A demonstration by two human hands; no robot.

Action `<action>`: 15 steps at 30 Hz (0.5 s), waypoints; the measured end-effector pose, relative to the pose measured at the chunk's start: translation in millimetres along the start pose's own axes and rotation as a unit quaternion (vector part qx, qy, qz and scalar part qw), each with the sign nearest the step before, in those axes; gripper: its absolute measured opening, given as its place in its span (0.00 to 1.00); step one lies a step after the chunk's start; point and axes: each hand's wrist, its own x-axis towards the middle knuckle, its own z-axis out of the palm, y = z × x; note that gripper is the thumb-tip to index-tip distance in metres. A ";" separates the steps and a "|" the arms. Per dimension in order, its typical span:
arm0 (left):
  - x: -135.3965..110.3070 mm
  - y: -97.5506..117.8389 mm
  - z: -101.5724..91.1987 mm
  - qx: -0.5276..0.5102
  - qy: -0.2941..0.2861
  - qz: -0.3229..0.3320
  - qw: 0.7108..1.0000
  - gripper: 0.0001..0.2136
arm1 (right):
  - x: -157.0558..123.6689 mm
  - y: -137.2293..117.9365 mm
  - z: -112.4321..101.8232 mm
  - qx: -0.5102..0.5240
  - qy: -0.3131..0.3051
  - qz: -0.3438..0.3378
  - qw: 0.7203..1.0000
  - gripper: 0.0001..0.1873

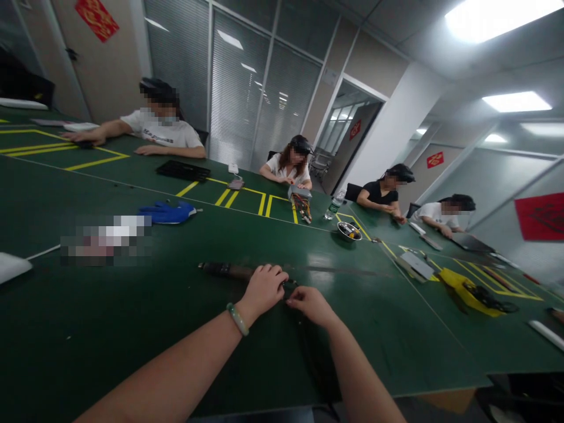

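A long dark tool with a black handle-like end (218, 268) lies across the green table in front of me; its exact kind I cannot tell. My left hand (265, 286), with a green bangle at its wrist, is closed over the tool's right part, and the fingers hide that section. Just to the right, my right hand (311, 302) has its thumb and fingers pinched together close to the left fingertips. A small dark piece shows between the two hands. What the right fingers hold is too small to make out.
A blue glove (170, 212) lies to the left. Farther off stand a metal bowl of small parts (349, 231), a water bottle (333, 207) and a grey box with wires (300, 197). A yellow bag (467, 292) is at right. Several people sit around the table.
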 end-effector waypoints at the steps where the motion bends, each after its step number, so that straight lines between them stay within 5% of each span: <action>1: 0.6 -0.5 -0.1 -0.002 0.001 0.001 1.000 0.09 | 2.0 4.5 0.2 0.055 0.005 0.013 0.998 0.12; 6: 3.2 -3.6 1.1 -0.011 -0.006 0.008 1.000 0.09 | 14.5 17.2 -3.1 0.190 0.062 0.048 0.979 0.19; 15: 7.1 -8.4 7.5 -0.016 0.000 0.002 1.000 0.08 | 26.9 13.2 8.7 0.126 0.195 0.002 0.973 0.16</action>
